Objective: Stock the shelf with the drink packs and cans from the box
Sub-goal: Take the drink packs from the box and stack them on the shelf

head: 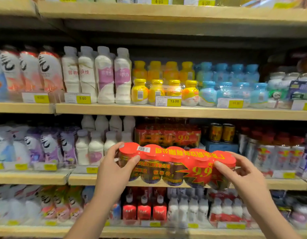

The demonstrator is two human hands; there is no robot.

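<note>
A shrink-wrapped drink pack [176, 165] of several dark bottles with red caps and a red "9.9" wrapper hangs in front of the wooden shelf [80, 179]. My left hand [114, 168] grips its left end, thumb on the front and fingers over the top. My right hand [242, 175] grips its right end the same way. Behind it on the shelf stands an identical red pack [166, 137]. The box is out of view.
White and purple bottles [90, 149] stand left of the pack. Two gold cans [221, 132] sit on a blue box [220, 146] to the right, with red-capped bottles [273, 152] beyond. Full shelves of bottles run above and below.
</note>
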